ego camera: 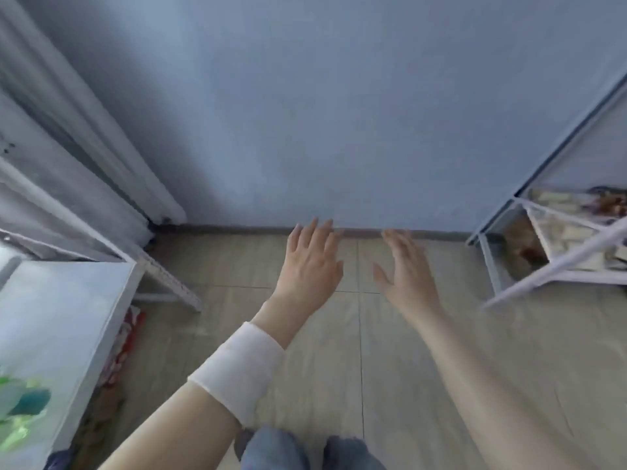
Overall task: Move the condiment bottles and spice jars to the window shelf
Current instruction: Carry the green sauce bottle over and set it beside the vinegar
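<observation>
**While both hands hang empty, no bottle is in sight**

Though the job is bottles and jars, none can be made out anywhere. The brown and cream clutter (573, 228) on the white metal rack (556, 271) at far right is too blurred to name. Left hand (310, 262) and right hand (403, 266) float side by side over the beige tiled floor (339, 368), fingers straight and spread, holding nothing. They look free, I'd judge, for the next pickup. At left sits a white desk (84, 317) carrying smeared green shapes (20, 408), with a grey curtain (51, 113) behind. Between hands and rack I see only floor tiles.
</observation>
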The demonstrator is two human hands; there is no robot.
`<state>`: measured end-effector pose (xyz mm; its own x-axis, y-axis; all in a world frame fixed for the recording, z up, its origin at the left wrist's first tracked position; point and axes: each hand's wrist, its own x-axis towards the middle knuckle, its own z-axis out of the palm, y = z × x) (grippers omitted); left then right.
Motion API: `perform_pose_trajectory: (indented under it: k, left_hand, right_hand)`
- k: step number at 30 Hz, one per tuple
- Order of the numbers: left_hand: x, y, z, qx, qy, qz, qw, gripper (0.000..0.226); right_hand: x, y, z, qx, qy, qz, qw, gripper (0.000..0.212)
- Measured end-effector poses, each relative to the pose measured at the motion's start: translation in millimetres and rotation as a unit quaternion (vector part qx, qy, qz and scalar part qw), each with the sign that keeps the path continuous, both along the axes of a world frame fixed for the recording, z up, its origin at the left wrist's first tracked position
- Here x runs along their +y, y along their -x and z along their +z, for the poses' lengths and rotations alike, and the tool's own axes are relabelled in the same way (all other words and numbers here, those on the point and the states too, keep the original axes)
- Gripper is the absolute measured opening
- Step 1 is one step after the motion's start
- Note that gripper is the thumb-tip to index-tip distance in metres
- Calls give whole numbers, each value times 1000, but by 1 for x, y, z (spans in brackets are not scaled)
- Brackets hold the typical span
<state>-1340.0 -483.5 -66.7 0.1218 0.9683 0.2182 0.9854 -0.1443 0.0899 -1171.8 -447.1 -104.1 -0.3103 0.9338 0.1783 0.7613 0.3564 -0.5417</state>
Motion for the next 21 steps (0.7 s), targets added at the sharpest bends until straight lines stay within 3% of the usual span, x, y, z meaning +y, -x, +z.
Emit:
perform_pose_trajectory:
  k: [3, 7, 13, 18, 21]
  left_hand:
    - [27, -87, -3, -5, 18, -83, 996, 60]
    - [60, -188, -7, -27, 49, -202, 978, 53]
    - [116, -304, -20, -59, 50, -310, 948, 52]
    - [162, -384, -20, -46, 61, -385, 920, 51]
    - [184, -431, -23, -46, 76, -422, 902, 51]
  right_hand:
    - [-6, -88, -3, -16, 18, -93, 995, 51]
    - [-6, -182, -5, -33, 13, -192, 981, 50]
    - [14, -286, -8, -52, 29, -288, 956, 68]
    - [36, -361, -2, -69, 15, -369, 927, 49]
    - [48, -398, -4, -57, 12, -416, 907, 49]
